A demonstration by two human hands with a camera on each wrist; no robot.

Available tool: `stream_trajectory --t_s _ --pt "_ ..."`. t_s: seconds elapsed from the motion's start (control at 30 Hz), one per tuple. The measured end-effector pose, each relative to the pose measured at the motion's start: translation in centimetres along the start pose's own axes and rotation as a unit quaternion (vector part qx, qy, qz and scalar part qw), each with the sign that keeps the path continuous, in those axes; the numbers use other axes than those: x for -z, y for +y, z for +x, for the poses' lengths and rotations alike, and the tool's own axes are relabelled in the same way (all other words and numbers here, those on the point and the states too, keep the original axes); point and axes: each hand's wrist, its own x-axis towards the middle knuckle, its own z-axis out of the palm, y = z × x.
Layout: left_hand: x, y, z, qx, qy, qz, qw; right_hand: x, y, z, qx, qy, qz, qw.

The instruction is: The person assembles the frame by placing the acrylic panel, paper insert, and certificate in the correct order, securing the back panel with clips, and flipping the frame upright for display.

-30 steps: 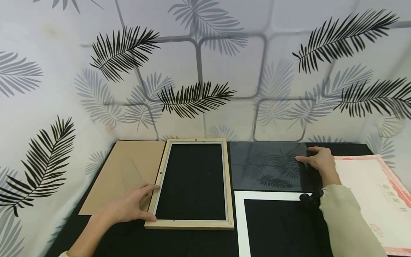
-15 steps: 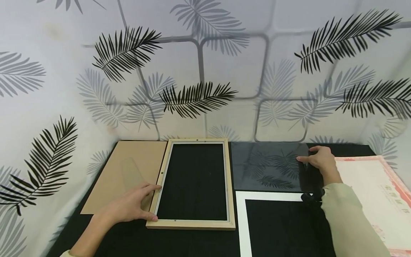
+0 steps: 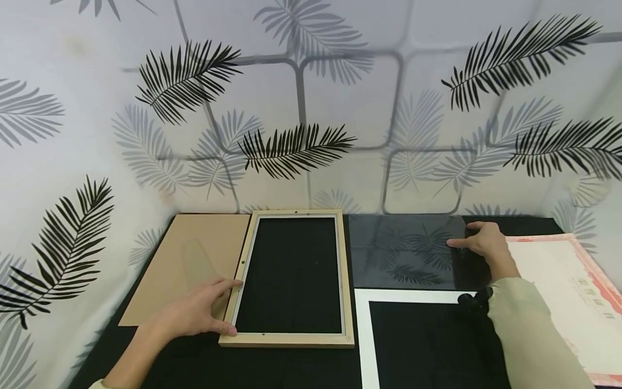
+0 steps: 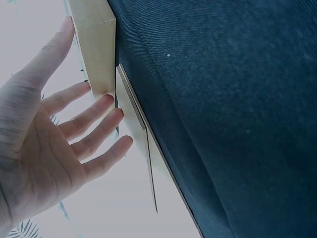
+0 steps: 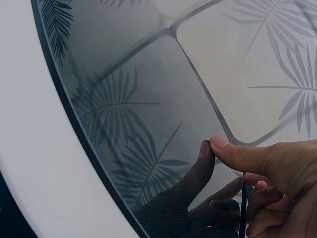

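A pale wooden picture frame [image 3: 347,302] lies flat at the middle of the dark cloth. My left hand [image 3: 191,310] touches its left side, thumb at the near corner and fingers spread along the outer edge. In the left wrist view, that hand's fingertips [image 4: 106,99] meet the wood [image 4: 96,49]. Right of the frame lies a clear, glossy sheet [image 3: 398,251] that mirrors the wall. My right hand [image 3: 486,246] holds it at its right edge. Thumb [image 5: 225,148] on top, the other fingers curl beside the edge in the right wrist view, partly hidden.
Left of the frame lies a tan backing board [image 3: 204,232], with a smaller flat piece [image 3: 198,259] on it. A white mat border [image 3: 366,335] lies in front of the sheet. A pink-bordered certificate [image 3: 549,270] is at the right. A leaf-patterned curtain [image 3: 340,108] hangs behind.
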Motion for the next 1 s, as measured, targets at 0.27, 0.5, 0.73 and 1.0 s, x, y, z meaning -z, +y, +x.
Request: stream_trajectory --t_s 0.27,0.5,0.73,1.0 --pt "0.08 0.08 -0.02 -0.002 0.002 -0.001 1.0 0.25 0.05 0.28 0.014 -0.006 0.019 1.0" --pt "0.11 0.21 -0.08 -0.002 0.003 -0.001 1.0 0.34 0.03 0.18 0.007 -0.007 0.016 1.0" --pt "0.06 0.13 -0.14 -0.003 0.003 -0.001 1.0 0.34 0.18 0.35 0.007 -0.017 0.026 0.999" --pt "-0.03 0.05 -0.23 -0.002 0.005 -0.003 1.0 0.14 0.15 0.52 0.008 -0.017 0.028 0.999"
